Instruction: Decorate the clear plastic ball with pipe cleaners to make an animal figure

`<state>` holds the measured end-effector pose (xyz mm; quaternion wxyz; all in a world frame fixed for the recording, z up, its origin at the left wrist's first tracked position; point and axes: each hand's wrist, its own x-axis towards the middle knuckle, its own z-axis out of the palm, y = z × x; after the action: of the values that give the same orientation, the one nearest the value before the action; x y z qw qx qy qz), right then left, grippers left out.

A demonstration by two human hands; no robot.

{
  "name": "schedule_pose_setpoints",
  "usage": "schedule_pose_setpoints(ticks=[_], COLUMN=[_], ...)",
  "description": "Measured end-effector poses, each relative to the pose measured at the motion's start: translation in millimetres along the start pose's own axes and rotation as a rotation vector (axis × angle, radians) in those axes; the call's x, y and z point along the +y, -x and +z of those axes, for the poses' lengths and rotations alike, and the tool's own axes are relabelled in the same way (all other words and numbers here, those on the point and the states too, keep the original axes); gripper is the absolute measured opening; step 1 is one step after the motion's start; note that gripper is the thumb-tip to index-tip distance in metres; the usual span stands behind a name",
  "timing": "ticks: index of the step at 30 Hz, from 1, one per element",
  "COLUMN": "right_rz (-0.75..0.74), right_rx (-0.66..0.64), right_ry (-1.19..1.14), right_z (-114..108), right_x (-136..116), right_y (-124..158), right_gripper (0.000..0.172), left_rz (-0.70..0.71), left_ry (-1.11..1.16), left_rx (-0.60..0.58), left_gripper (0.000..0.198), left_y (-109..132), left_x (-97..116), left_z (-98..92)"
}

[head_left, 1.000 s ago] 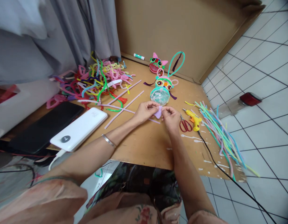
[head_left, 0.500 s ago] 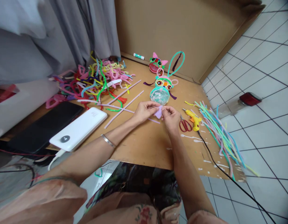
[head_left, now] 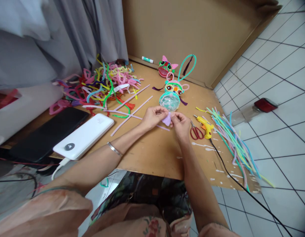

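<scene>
Over the middle of the brown cardboard work board [head_left: 152,154], my left hand [head_left: 153,117] and my right hand [head_left: 181,124] meet, both pinching a small lilac pipe-cleaner piece [head_left: 167,119]. The fingers of each hand are closed on it. A long lilac pipe cleaner [head_left: 132,116] trails from the piece to the left across the board. Just behind my hands stands a pipe-cleaner owl figure on a clear ball [head_left: 170,97], with a teal loop rising above it.
Red-handled scissors [head_left: 196,131] and a yellow glue gun [head_left: 204,126] with a black cord lie right of my hands, beside a bundle of straight pipe cleaners [head_left: 231,141]. A tangled pipe-cleaner heap [head_left: 103,85], a white power bank [head_left: 84,136], a black phone [head_left: 50,133], a second figure [head_left: 166,66] and a glue stick [head_left: 147,59] sit farther off.
The lilac piece has shifted slightly between my fingers and hangs a little lower. My arms and the other things have stayed in place.
</scene>
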<state>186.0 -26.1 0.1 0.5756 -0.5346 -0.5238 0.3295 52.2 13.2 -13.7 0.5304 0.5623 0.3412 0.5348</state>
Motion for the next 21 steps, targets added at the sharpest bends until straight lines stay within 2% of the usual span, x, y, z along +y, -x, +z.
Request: schedule_pose_setpoints(ticks=[6, 15, 21], right_rz=[-0.006, -0.013, -0.004], right_rx=[-0.038, 0.004, -0.013], right_ry=[-0.007, 0.024, -0.009], right_z=[-0.4, 1.6, 2.0], right_x=[-0.6, 1.5, 0.4], right_y=[0.4, 1.1, 1.9], right_gripper=[0.027, 0.026, 0.025], left_rz=[-0.003, 0.015, -0.034], left_ry=[0.028, 0.059, 0.062], left_rx=[0.010, -0.039, -0.071], left_gripper=[0.024, 0.021, 0.019], left_y=[-0.3, 0.7, 0.8], left_x=[2.7, 2.3, 1.2], left_z=[0.0, 2.3, 2.2])
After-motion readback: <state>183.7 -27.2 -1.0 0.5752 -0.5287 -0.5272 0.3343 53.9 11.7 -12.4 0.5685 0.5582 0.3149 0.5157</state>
